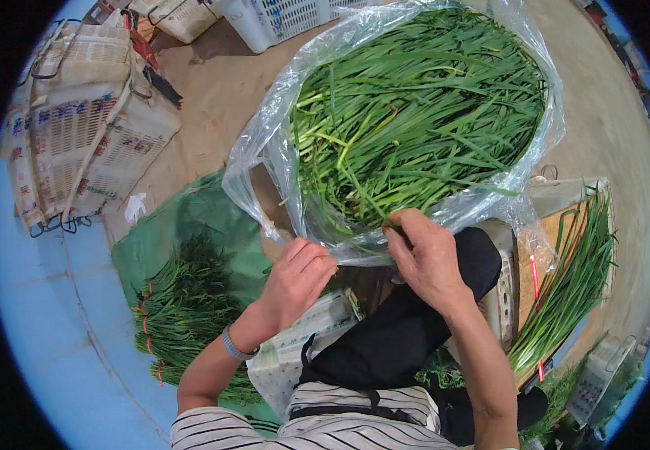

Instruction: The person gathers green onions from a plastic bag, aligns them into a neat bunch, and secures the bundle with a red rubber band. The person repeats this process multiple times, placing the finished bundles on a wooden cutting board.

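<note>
A large clear plastic bag (263, 135) packed with loose garlic chives (415, 118) lies open before me. My right hand (426, 259) is at its near rim, with thumb and forefinger pinched on a chive leaf (371, 198). Left of it, my left hand (299, 281) has its fingers curled by the bag's near edge. Whether those fingers hold anything is hidden. To my right, a loose bunch of chives (567, 287) lies on a wooden board (533, 247), across a red tie strip (534, 275).
Several bundles of chives (190, 315) with red ties lie on a green sheet (162, 230) at my left. White plastic crates (77, 118) stand at the upper left, another crate (285, 22) behind the bag. A crate (600, 377) is at the lower right. A white scrap (135, 207) lies on the floor.
</note>
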A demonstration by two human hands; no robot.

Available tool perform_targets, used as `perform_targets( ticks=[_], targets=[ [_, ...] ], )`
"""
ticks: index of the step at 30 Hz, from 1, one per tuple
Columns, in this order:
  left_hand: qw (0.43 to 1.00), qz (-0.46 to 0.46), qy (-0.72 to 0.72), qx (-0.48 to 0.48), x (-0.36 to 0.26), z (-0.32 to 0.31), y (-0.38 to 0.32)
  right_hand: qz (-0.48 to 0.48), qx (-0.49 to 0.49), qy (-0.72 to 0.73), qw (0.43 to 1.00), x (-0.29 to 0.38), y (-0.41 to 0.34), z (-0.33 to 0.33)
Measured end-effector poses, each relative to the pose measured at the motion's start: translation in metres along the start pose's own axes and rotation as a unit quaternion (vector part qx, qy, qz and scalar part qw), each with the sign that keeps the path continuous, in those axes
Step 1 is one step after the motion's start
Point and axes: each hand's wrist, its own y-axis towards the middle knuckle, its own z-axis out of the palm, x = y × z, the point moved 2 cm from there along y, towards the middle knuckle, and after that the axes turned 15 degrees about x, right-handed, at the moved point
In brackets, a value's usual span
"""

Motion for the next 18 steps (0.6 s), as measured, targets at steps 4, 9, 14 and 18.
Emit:
perform_targets(
  ticks=[4, 9, 14, 18],
  targets=[
    [1.000, -0.007, -0.006, 0.006, 0.002, 0.006, -0.003, -0.024, -0.023, -0.044, 0.998, 0.022, 0.003, 0.019],
    [1.000, 0.000, 0.006, -0.007, 0.004, 0.004, -0.008, 0.112, 0.064, -0.132, 0.983, 0.038, 0.059, 0.043],
    [1.000, 0.001, 0.011, -0.025, 0.004, 0.010, -0.012, 0.077, 0.053, -0.090, 0.992, 0.016, 0.076, 0.069],
    [1.000, -0.022, -0.006, -0.016, 0.010, 0.012, -0.019, 0.048, 0.052, 0.125, 0.990, 0.021, 0.044, 0.056]
  ],
)
